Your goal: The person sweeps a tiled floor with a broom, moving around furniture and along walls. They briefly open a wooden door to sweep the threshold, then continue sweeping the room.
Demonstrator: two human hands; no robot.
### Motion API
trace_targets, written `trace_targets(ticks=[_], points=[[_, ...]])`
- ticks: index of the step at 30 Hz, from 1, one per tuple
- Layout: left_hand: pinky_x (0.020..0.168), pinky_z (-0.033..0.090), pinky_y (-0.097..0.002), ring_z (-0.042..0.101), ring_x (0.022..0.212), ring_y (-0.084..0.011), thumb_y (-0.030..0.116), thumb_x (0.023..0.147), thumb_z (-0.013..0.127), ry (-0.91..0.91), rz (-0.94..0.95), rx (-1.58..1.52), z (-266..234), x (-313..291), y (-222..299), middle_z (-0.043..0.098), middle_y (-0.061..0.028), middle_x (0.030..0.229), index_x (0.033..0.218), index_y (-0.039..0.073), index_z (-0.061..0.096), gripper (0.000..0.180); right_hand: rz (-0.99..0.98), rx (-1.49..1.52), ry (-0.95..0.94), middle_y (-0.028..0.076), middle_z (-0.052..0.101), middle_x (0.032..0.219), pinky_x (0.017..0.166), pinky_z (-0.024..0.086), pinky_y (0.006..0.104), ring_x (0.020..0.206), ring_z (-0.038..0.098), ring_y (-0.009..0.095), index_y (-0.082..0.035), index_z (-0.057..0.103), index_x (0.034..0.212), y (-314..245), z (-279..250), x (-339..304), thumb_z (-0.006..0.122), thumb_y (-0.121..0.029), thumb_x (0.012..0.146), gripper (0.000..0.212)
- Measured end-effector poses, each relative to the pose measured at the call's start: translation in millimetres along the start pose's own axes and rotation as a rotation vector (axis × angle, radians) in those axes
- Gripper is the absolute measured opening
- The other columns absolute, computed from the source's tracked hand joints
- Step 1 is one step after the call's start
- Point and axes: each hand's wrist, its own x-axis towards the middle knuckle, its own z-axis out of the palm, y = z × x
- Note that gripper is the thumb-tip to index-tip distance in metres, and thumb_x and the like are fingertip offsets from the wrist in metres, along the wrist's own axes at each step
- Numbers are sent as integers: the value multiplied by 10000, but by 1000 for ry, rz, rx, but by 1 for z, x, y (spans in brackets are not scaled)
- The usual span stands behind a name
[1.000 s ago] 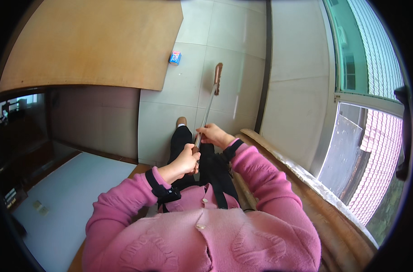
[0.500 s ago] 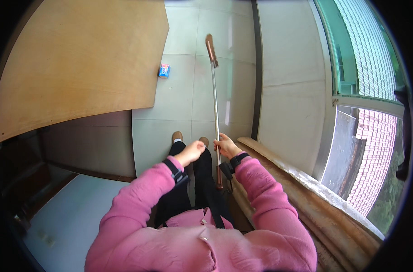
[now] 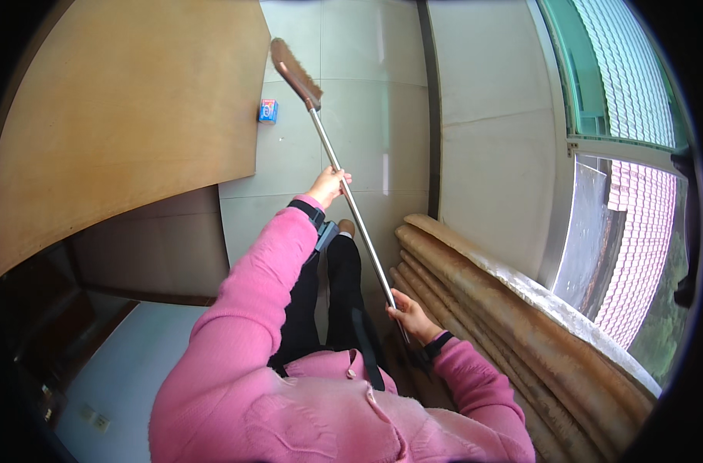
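Note:
I hold a long broom (image 3: 343, 181) with a metal handle and a brown brush head (image 3: 293, 71) that rests on the pale tiled floor. My left hand (image 3: 327, 187) grips the handle partway down, arm stretched forward in a pink sleeve. My right hand (image 3: 410, 315) grips the handle's near end, close to my body. A small blue box (image 3: 267, 111) lies on the floor just left of the brush head.
A large tan wooden board (image 3: 128, 116) covers the left. Beige curtain folds (image 3: 513, 324) bunch along the right, under a window (image 3: 621, 154). A dark floor track (image 3: 431, 108) runs away from me. A pale surface (image 3: 120, 386) lies at lower left.
The broom has been pushed forward and leftward, its head now near the blue box. My left arm has stretched out along the handle while my right hand dropped back toward my body.

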Motion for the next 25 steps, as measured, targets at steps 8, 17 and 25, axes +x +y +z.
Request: trace_targets(ticks=[8,17,25], points=[[739,520,-385,605,897,-204,153,933,477,-64,-1,66,20,-53,-40,565,-66,929,1023,113,374,142,-177,-493,251,118,525,1070,833,464,321,959,541,205,-77,355,1329,-26,-8,52,668,-132,800,617],[541,446,-257,555,731,-122,39,839,581,-54,282,421,73,-105,-128,576,-51,871,1124,50,423,326,-432,-981,414,163,640,808,675,493,374,752,635,293,5,538,1015,-156,58,155,620,-197,806,301],[765,493,-285,613,865,-179,77,839,595,-203,217,774,24,-104,-133,621,-94,983,1306,84,373,517,-337,-759,291,112,650,741,586,510,298,637,649,215,-7,553,963,-125,34,131,590,-72,826,156]])
